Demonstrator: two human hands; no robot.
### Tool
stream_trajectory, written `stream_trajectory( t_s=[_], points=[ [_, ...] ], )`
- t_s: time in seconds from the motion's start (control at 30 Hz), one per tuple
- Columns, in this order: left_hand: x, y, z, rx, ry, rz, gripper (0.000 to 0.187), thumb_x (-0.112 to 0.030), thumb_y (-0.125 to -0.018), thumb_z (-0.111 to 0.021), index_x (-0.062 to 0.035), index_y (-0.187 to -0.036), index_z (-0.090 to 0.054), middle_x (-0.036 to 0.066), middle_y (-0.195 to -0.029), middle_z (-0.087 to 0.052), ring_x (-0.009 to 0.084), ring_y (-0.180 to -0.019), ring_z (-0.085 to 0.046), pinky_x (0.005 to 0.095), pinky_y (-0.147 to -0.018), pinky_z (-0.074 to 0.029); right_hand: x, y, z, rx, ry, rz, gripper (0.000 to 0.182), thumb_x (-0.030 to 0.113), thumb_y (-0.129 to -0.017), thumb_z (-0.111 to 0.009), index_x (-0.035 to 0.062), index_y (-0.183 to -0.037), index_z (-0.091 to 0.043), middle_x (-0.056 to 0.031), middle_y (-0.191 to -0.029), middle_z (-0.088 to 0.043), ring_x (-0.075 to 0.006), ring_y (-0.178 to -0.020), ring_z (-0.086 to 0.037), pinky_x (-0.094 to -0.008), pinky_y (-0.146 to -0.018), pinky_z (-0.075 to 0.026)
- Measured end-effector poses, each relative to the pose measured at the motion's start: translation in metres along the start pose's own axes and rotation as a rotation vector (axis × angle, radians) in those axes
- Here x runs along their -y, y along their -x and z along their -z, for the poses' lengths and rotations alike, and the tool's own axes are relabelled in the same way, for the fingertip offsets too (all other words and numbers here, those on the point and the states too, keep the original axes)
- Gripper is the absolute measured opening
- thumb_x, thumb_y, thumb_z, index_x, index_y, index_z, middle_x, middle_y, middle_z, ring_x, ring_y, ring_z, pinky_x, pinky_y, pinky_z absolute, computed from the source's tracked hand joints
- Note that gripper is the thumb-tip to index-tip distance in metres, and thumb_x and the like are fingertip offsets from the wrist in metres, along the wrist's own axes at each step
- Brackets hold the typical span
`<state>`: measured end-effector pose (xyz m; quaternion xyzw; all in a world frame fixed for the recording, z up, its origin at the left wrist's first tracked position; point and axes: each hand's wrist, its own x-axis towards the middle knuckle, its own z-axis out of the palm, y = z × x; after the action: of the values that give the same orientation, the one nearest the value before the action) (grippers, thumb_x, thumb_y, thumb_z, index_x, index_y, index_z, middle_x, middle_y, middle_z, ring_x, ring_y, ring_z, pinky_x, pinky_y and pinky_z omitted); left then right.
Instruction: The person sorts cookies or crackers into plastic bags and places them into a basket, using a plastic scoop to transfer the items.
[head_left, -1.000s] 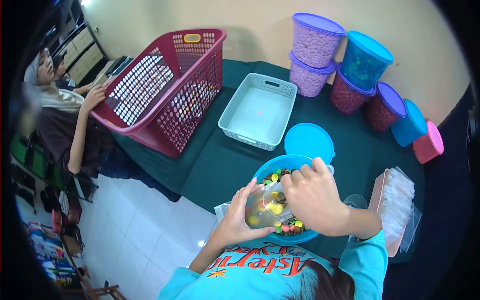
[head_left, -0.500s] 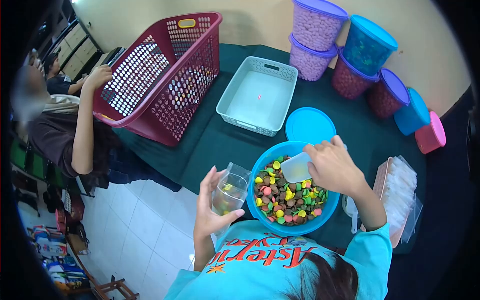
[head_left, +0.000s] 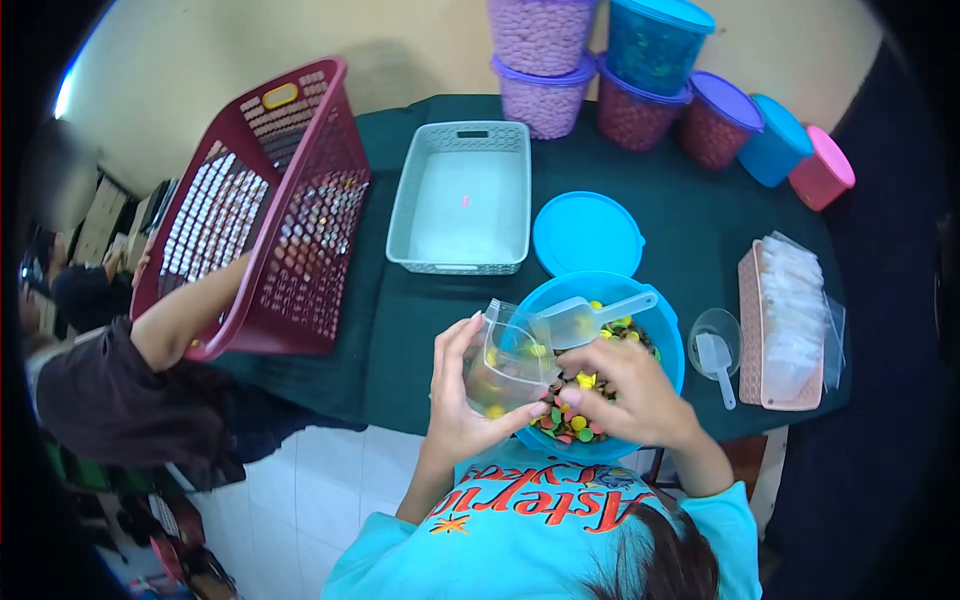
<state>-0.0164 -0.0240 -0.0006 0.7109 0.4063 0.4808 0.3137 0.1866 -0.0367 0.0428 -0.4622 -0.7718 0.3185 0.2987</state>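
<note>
My left hand (head_left: 462, 405) grips a clear plastic pouch (head_left: 510, 365), its mouth open and tilted toward the bowl, with a few colored candies inside. My right hand (head_left: 640, 395) hovers over the blue bowl (head_left: 674, 365) beside the pouch's edge, thumb and index finger apart, holding nothing I can make out. Brown, yellow, green and pink button-shaped candies (head_left: 575, 428) fill the bowl, partly hidden by my hands. A translucent scoop (head_left: 590, 320) lies over the candies at the bowl's far side, out of my right hand, its handle pointing right.
Beyond the bowl are a round blue lid (head_left: 588, 235) and a pale green basket (head_left: 400, 225). A maroon basket (head_left: 345, 130) stands left, with another person's arm (head_left: 195, 310) at it. At right are a cup with a small scoop (head_left: 715, 355) and a pink tray of plastic packets (head_left: 752, 330). Lidded tubs (head_left: 640, 110) line the back.
My right hand has let go of the scoop, which now lies in the bowl, and moved down toward the pouch. The pouch has shifted over the bowl's edge. The view has turned.
</note>
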Motion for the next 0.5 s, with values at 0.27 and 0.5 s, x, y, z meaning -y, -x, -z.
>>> stream_trajectory(
  t_s=[0.27, 0.5],
  points=[
    [-0.002, -0.024, -0.001, 0.35, 0.47, 0.131, 0.092, -0.015, -0.059, -0.078, 0.0, -0.131, -0.024, 0.018, -0.122, -0.039, 0.0234, -0.104, -0.049, 0.034, -0.084, -0.042, 0.008, 0.028, -0.027, -0.55, -0.358, -0.295, 0.02, 0.016, -0.085, -0.049, -0.0022, -0.089, -0.058, -0.0119, -0.082, -0.059, -0.0195, -0.073, -0.058, -0.0302, -0.067, -0.044],
    [0.012, -0.026, -0.016, 0.441, 0.748, 0.294, 0.024, -0.001, -0.079, -0.058, 0.005, -0.101, -0.056, 0.01, -0.09, -0.06, 0.0124, -0.081, -0.058, 0.0232, -0.071, -0.047, 0.014, 0.044, -0.049, -0.746, -0.596, -0.295, 0.022, 0.015, -0.089, -0.045, -0.0025, -0.096, -0.057, -0.0084, -0.09, -0.06, -0.0116, -0.084, -0.055, -0.026, -0.074, -0.043]
  ],
)
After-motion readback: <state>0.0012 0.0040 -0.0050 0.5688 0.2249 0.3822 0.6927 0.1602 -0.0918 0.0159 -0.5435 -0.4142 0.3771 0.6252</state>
